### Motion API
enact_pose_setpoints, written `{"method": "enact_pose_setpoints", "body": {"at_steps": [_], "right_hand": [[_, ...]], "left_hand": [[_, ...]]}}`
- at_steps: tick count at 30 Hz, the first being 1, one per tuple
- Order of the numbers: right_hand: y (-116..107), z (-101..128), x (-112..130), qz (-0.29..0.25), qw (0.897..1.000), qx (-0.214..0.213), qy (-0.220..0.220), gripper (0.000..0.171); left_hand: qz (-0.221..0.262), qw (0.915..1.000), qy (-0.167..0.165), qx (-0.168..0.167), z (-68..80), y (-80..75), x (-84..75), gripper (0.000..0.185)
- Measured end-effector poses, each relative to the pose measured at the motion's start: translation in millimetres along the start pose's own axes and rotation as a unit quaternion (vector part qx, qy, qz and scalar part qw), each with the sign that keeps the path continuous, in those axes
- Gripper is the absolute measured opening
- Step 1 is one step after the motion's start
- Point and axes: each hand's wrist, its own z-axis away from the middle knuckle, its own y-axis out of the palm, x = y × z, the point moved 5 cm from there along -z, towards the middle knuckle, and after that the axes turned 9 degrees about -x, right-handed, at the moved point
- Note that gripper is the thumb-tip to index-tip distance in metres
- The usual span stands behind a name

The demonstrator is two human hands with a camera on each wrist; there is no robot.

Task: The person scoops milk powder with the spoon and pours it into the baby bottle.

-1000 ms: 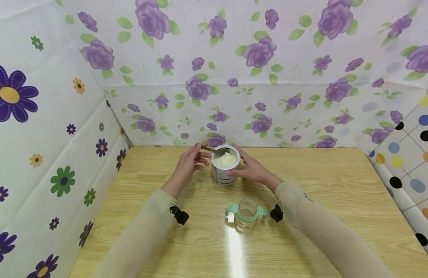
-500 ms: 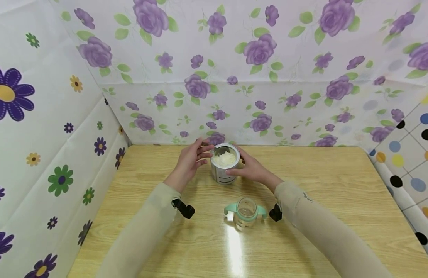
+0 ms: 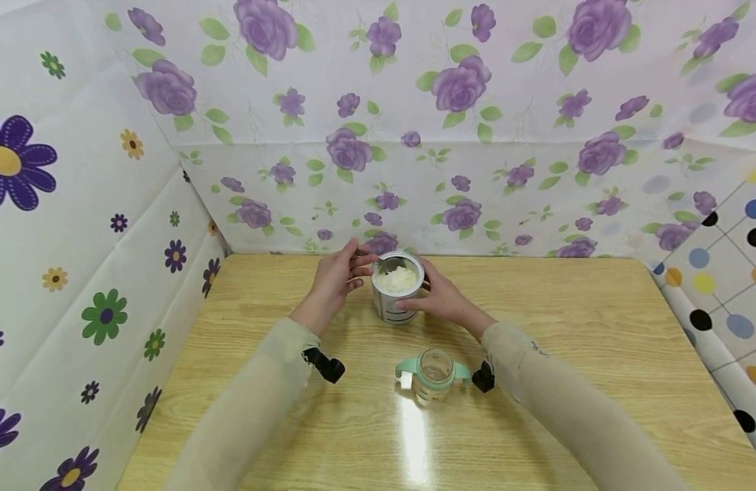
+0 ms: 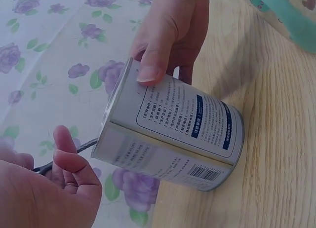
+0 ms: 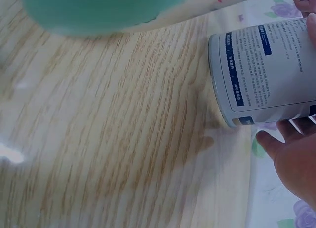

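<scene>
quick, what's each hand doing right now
Left hand: pinches the spoon handle at the tin's rim.
Right hand: grips the powder tin.

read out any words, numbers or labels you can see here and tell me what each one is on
Tin can: white and blue panels of small print, too small and blurred to read.
Tin can, near its base: a barcode, digits unreadable.
Bottle: red letters cut off at the frame edge, seemingly ending "TE"; the whole word cannot be read.
Right sleeve: small dark marking, too small to read.
</scene>
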Motion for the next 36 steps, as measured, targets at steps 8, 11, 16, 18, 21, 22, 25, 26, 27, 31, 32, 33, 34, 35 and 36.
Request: {"method": "enact_pose_setpoints", "body": {"at_steps": [8, 11, 16, 18, 21, 22, 25, 26, 27, 31, 32, 33, 34, 35, 36], "right_hand": [[0, -1, 1, -0.001, 1.0, -0.006, -0.006, 0.107], [0, -1, 1, 0.001, 1.0, -0.008, -0.008, 0.106], [-1, -1, 3, -0.003, 1.0, -0.005, -0.01, 0.104], [0, -1, 3, -0.006, 1.0, -0.004, -0.01, 0.103], [0, -2, 3, -0.009, 1.0, -0.003, -0.009, 0.103], [0, -2, 2, -0.01, 1.0, -0.003, -0.008, 0.103], [1, -2, 2, -0.009, 1.0, -0.001, -0.005, 0.104], [1, -2, 2, -0.008, 1.0, -0.002, -0.004, 0.105], [1, -2, 2, -0.008, 1.0, -0.002, -0.002, 0.105], [1, -1, 2, -0.004, 1.0, -0.003, -0.002, 0.105], [0, -1, 2, -0.004, 1.0, -0.003, -0.002, 0.105], [0, -1, 2, -0.003, 1.0, -0.003, -0.002, 0.105], [0, -1, 2, -0.003, 1.0, -0.003, -0.002, 0.105], [0, 0, 2, -0.003, 1.0, -0.003, 0.0, 0.105], [-1, 0, 2, -0.002, 1.0, -0.004, 0.002, 0.105]], "left_hand": [[0.014, 0.9999, -0.009, -0.001, 0.8, 0.2, -4.3, 0.046], [0.011, 0.9999, -0.001, 0.002, 0.3, 0.9, -7.4, 0.044], [-0.012, 0.9997, 0.014, 0.014, -1.0, 3.0, -10.3, 0.042], [-0.025, 0.9992, 0.022, 0.023, -1.4, 4.2, -11.7, 0.043], [-0.042, 0.998, 0.033, 0.036, -2.4, 5.0, -14.5, 0.043], [-0.046, 0.9976, 0.035, 0.038, -2.9, 4.5, -15.5, 0.043], [-0.063, 0.9962, 0.039, 0.045, -4.0, 2.8, -18.1, 0.042], [-0.069, 0.9957, 0.04, 0.048, -4.3, 2.1, -18.9, 0.042], [-0.076, 0.995, 0.042, 0.05, -4.4, 1.4, -19.7, 0.041], [-0.108, 0.9903, 0.051, 0.071, -4.8, 0.9, -22.3, 0.043], [-0.117, 0.9886, 0.054, 0.078, -4.8, 0.8, -22.9, 0.044], [-0.127, 0.9868, 0.057, 0.084, -4.6, 0.9, -23.6, 0.045], [-0.135, 0.9849, 0.06, 0.09, -4.9, 0.9, -24.3, 0.046], [-0.144, 0.983, 0.062, 0.096, -4.9, 0.7, -25.0, 0.047], [-0.15, 0.9814, 0.062, 0.103, -5.0, 0.7, -25.6, 0.048]]}}
